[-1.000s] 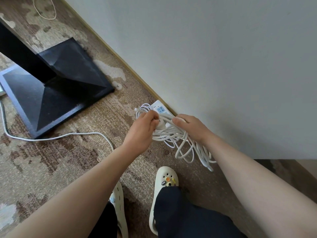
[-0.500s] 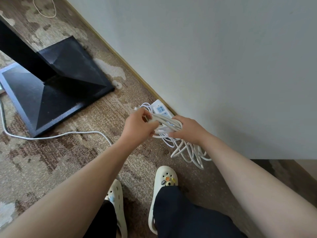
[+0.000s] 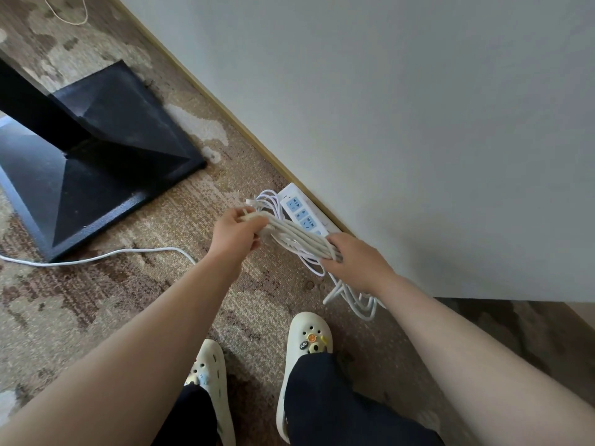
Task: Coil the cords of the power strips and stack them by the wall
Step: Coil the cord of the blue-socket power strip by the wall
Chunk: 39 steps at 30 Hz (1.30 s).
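A white power strip (image 3: pixel 297 207) with blue sockets lies on the carpet against the wall's skirting. In front of it I hold a coiled bundle of off-white cord (image 3: pixel 297 239) stretched between both hands. My left hand (image 3: pixel 236 235) grips the bundle's left end. My right hand (image 3: pixel 355 262) grips its right end. More white cord loops (image 3: pixel 357 299) lie on the carpet below my right hand, and other loops (image 3: pixel 269 201) sit beside the strip. The power strip of the held cord is hidden from view.
A black table base (image 3: pixel 106 156) with a dark column stands on the patterned carpet to the left. A loose white cable (image 3: pixel 106 255) runs from its corner toward my left arm. My feet in cream clogs (image 3: pixel 306 342) stand just below the hands. The wall (image 3: pixel 386 123) fills the right.
My hands have drawn apart, stretching the coiled cord into a longer flat bundle. The left hand went left, the right hand went right and down.
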Each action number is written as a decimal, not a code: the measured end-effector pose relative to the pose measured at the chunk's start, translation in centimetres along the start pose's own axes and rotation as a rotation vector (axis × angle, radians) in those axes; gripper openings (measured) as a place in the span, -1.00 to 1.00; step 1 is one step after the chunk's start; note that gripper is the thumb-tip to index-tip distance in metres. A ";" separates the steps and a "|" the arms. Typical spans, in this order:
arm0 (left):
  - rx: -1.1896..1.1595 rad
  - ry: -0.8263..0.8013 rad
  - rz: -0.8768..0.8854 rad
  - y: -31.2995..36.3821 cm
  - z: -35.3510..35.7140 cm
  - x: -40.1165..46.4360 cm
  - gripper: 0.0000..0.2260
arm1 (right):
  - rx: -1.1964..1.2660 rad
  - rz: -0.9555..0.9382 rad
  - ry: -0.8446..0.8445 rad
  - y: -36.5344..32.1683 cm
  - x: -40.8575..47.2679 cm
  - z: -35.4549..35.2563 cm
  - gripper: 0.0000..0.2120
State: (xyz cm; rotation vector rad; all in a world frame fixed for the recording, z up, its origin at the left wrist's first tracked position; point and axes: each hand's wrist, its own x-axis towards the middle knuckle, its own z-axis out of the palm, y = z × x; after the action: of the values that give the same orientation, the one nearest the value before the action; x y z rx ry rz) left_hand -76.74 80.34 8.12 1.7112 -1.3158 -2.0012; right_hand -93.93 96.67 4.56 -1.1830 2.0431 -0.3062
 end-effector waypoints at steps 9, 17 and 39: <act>0.134 0.088 0.018 -3.1 2.3 6.8 -0.64 | -0.279 0.081 0.009 1.4 6.5 4.3 -0.79; 0.076 0.219 0.061 -4.8 0.9 14.1 -0.65 | -0.413 -0.036 0.210 1.7 11.7 9.9 -0.49; 0.112 0.250 -0.081 -13.4 3.8 18.2 -0.21 | -0.371 0.141 0.276 5.0 12.7 13.5 -0.37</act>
State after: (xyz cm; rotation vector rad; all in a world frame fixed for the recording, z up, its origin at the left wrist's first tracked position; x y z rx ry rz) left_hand -80.59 78.23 -14.40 2.0185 -1.3127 -1.7104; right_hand -91.49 90.99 -13.68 -1.2584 2.4888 -0.0189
